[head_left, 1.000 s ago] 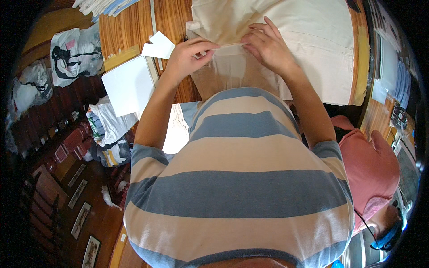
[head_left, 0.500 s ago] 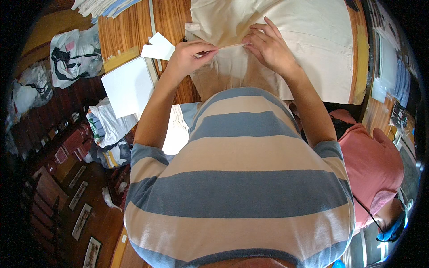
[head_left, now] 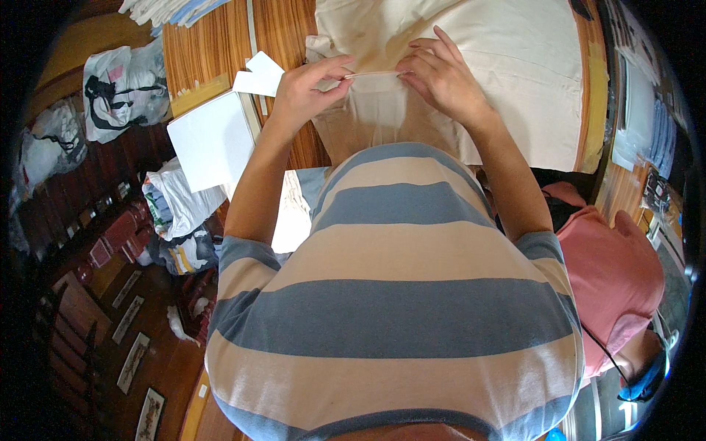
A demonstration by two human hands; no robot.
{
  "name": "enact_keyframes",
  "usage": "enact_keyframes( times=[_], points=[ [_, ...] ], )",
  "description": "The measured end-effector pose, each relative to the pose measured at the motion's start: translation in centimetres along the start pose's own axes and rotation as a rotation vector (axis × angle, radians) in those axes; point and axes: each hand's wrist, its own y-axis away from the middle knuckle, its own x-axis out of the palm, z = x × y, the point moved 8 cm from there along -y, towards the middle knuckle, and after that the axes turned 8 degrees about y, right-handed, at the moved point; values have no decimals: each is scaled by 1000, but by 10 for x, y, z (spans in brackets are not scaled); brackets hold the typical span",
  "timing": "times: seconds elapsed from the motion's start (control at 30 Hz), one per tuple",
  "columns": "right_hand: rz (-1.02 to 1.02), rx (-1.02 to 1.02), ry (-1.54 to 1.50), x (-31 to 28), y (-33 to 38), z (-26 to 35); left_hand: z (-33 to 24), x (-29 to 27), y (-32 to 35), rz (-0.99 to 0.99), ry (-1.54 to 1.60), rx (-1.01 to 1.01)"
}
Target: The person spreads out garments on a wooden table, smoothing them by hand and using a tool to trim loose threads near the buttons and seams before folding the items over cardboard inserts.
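Observation:
A large cream cloth point(head_left: 526, 103) lies spread over the wooden table in front of me, creased towards its far left part. Between my two hands a narrow folded edge of this cloth is stretched nearly level. My left hand point(head_left: 312, 84) pinches its left end with the thumb and a finger, while the index finger is raised off it. At the other end, my right hand point(head_left: 443, 73) grips the edge between thumb and fingertips, its outer fingers lifted and spread. The near part of the cloth drops towards my body.
White cards point(head_left: 259, 75) and a white board point(head_left: 211, 142) rest at the table's left side. Folded cloths point(head_left: 170, 10) are stacked at the far left. Plastic bags point(head_left: 125, 92) stand beyond the left edge. A person in a pink top point(head_left: 610, 268) is close on my right.
My left hand has shifted slightly left, and its index finger has lifted away from the thumb. The stretched edge between the hands shows longer. My right hand has hardly moved.

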Motion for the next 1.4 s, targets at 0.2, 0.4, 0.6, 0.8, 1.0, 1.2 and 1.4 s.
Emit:
enact_keyframes(
  times=[0.2,0.4,0.6,0.8,1.0,1.2,1.4],
  points=[
    [0,4,-12,1,0,-1,2,-1,2,-14,-36,28],
    [-2,14,-2,3,1,-1,4,-2,5,-6,-52,2],
    [-2,21,7,3,0,0,3,-2,5,-22,-71,35],
    [-64,128,78,-11,18,5,-9,-6,19,-88,-256,80],
    [201,1281,-758,5,370,-8,45,75,291,-38,231,-912],
    [-721,1661,-503,-82,523,-154,107,148,263,135,-40,-785],
    [119,1585,-647,-61,567,-196,114,206,268,36,299,-964]
  ],
)
